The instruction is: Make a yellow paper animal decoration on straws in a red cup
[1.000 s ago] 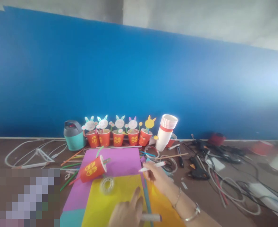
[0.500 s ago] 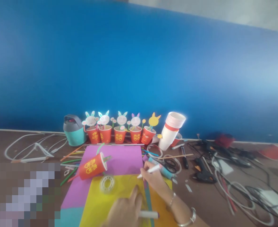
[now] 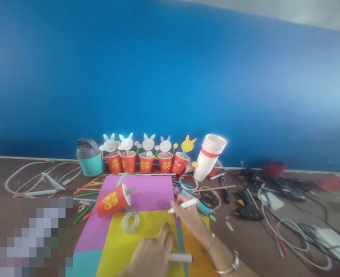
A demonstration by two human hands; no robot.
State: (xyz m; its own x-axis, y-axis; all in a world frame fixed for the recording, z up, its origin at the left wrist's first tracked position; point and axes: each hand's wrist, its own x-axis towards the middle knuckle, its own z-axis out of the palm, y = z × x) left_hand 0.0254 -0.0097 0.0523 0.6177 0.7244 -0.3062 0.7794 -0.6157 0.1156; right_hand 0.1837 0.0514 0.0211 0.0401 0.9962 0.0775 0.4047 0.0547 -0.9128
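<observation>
My right hand (image 3: 185, 211) is closed around a white marker (image 3: 189, 203) with a reddish end. Its tip touches or hovers just over the upper right of the yellow paper (image 3: 120, 246). A faint curved line shows there. Lower on that sheet rests my left hand (image 3: 151, 254), its index finger stretched toward the line. A second white marker (image 3: 181, 257) with a dark end sticks out beside the left hand; its other end is hidden. A clear tape roll (image 3: 130, 222) lies on the yellow sheet, next to a tipped red paper cup (image 3: 110, 202) with green strips.
Purple paper (image 3: 146, 192) and orange paper (image 3: 197, 246) lie around the yellow sheet. Behind stand several red cups (image 3: 146, 163) with paper animal heads, and a leaning stack of white cups (image 3: 207, 159). Scissors (image 3: 207, 199), a glue gun (image 3: 247, 207) and tangled cables (image 3: 297, 246) are on the right.
The marker in my right hand has turned slightly, and the curved line on the yellow paper shows more clearly. My left hand stays in place. The whole view has shifted a little.
</observation>
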